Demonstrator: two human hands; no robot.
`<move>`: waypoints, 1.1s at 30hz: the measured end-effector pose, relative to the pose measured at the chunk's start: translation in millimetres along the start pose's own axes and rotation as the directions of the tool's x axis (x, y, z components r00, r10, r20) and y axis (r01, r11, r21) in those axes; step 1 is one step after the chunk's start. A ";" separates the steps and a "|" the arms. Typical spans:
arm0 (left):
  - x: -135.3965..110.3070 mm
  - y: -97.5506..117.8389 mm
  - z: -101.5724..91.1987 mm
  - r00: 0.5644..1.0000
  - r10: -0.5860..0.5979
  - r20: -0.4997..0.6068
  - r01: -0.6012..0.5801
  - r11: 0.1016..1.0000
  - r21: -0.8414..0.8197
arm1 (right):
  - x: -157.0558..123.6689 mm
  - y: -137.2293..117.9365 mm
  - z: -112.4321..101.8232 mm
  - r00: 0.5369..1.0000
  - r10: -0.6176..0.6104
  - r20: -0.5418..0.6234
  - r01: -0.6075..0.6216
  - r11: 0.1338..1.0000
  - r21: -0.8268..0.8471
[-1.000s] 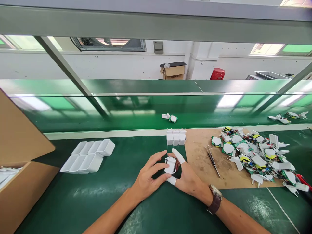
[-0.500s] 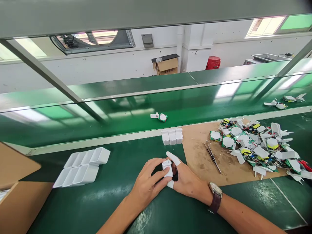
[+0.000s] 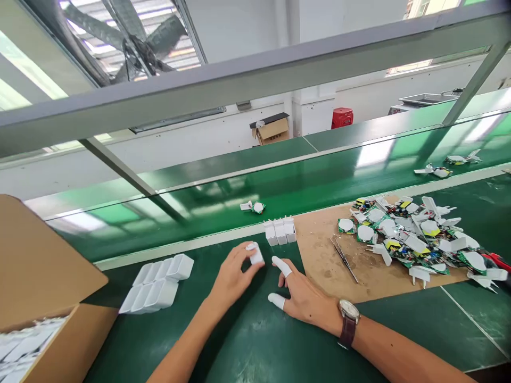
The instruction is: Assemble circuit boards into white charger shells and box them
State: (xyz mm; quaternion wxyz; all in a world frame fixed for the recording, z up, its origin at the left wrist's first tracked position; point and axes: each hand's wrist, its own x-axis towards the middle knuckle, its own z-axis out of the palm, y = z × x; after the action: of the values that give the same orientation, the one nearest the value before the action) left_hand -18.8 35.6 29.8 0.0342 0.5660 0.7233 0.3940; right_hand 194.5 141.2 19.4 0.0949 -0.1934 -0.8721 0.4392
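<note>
My left hand [image 3: 233, 274] pinches a small white charger housing [image 3: 255, 254] by its fingertips and holds it out over the green bench, just short of a row of three upright white housings [image 3: 280, 231]. My right hand [image 3: 300, 295] rests on the bench with its fingers spread and holds nothing. White finger cots cover its thumb and forefinger, and a brown-strapped watch [image 3: 348, 317] sits on the wrist.
Two rows of empty white shells [image 3: 159, 280] lie left of my hands. An open cardboard box [image 3: 42, 298] stands at far left. A brown mat [image 3: 359, 266] carries tweezers [image 3: 342, 258] and a heap of circuit boards and plug parts [image 3: 423, 242]. Loose parts [image 3: 252, 206] lie on the conveyor belt.
My left hand has taken the white housing away from the right hand and carried it forward towards the row of three. The right hand has let go and spread. The view has tilted up.
</note>
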 end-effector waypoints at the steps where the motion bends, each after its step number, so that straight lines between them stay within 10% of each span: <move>1: 10.7 -8.3 -1.2 0.997 -0.074 0.008 0.074 0.996 -0.044 | -0.8 -0.9 -0.9 1.000 -0.017 0.005 0.017 0.999 -0.027; 12: 70.4 -28.3 5.1 0.981 -0.148 0.125 0.175 0.954 -0.242 | -6.4 6.5 1.3 0.976 -0.210 -0.060 0.202 0.973 -0.112; 22: 141.2 -79.6 10.1 0.923 -0.347 -0.165 0.334 0.937 -0.101 | -5.3 8.0 0.8 0.975 -0.214 -0.063 0.210 0.976 -0.056; 27: 147.1 -82.0 18.1 0.871 -0.415 -0.263 0.386 0.909 -0.156 | -6.6 6.6 -1.6 0.968 -0.230 -0.102 0.224 0.972 -0.068; 33: 122.0 -68.9 -22.0 0.737 -0.559 -0.379 0.429 0.821 -0.377 | -4.5 12.0 4.6 0.951 -0.272 -0.147 0.269 0.962 -0.040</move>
State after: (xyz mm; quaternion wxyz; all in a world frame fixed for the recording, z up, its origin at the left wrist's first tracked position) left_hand -127.8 123.8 51.4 0.0358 0.2276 0.7745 0.5891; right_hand 200.1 142.4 7.1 0.2180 -0.1059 -0.8849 0.3978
